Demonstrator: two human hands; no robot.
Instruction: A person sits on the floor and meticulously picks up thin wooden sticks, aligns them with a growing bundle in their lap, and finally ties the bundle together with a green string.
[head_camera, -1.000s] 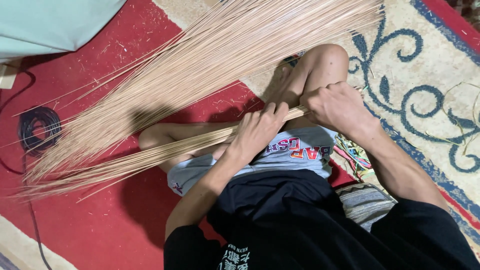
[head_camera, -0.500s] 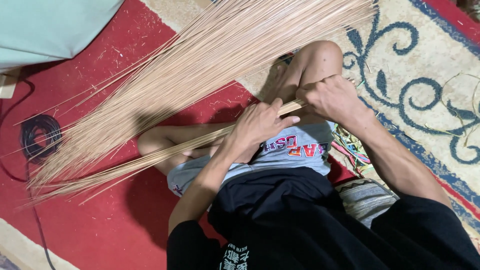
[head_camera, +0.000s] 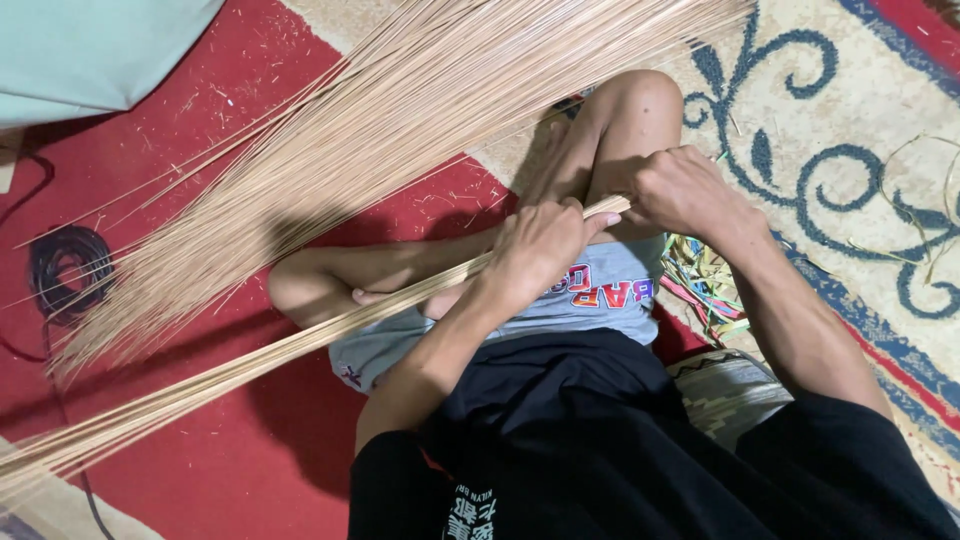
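The thin stick bundle is gripped as before by left hand; right hand apparently pinches its end, barely shifted.

No packages, labels, signs or screens appear anywhere on the floor here.

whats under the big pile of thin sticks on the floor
The big pile of sticks lies across a red carpet and the cream patterned part. One bent knee shows at its lower edge. What the carpet looks like directly beneath the sticks is covered.
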